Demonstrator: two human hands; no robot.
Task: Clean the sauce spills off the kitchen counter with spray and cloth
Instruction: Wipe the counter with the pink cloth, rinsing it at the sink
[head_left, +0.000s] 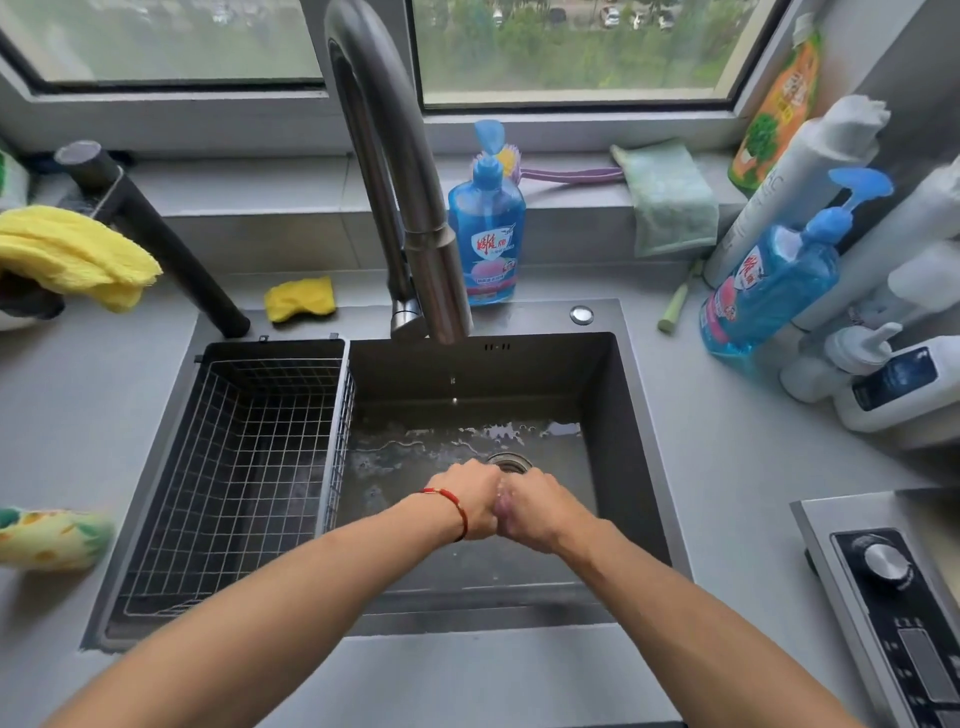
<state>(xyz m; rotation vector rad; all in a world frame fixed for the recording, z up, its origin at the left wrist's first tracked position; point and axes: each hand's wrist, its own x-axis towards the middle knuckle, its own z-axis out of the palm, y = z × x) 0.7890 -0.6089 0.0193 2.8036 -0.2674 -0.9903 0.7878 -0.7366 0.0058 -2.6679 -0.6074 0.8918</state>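
Yellow cloth (72, 254) on counter (62, 395) far left, wire basket (234, 467) in sink (631, 415) left half; left hand (470, 501) and right hand (535, 512) clenched, pressed together over drain, grasped thing hidden; blue bottle (488, 228) behind faucet (395, 171)

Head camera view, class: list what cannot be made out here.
- Whatever the left hand and right hand squeeze over the dark steel sink: hidden by fingers, blurred.
- Orange pouch label: too blurred.
- Black stove panel: cut off by the right edge.
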